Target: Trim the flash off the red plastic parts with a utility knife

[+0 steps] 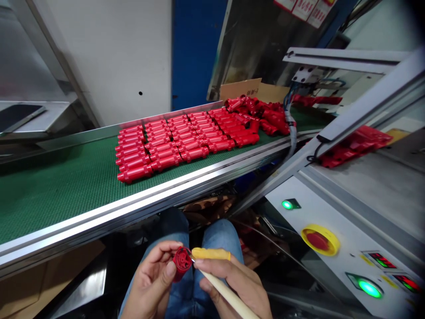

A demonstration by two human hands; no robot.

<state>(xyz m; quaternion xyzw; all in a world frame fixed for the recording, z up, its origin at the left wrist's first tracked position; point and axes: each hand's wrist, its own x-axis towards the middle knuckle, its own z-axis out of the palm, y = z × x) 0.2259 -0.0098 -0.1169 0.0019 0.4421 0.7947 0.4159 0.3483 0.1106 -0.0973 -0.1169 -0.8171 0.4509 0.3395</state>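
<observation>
My left hand [152,277] grips a short red ribbed plastic cylinder [182,261], with its open, socketed end facing right. My right hand [230,283] holds a slim tool with a yellow grip [210,254] and a long cream shaft [226,294] that runs down past the frame's bottom edge. A thin metal tip at the tool's end reaches into or against the red cylinder's open end. Both hands sit low over my denim-covered knees [221,237], below the conveyor.
A green conveyor belt [59,190] with a metal rail carries rows of red cylinders [166,146] and a jumbled heap [255,115]. To the right stand a control panel [299,212] with a red-and-yellow stop button [319,240], green lights and small displays.
</observation>
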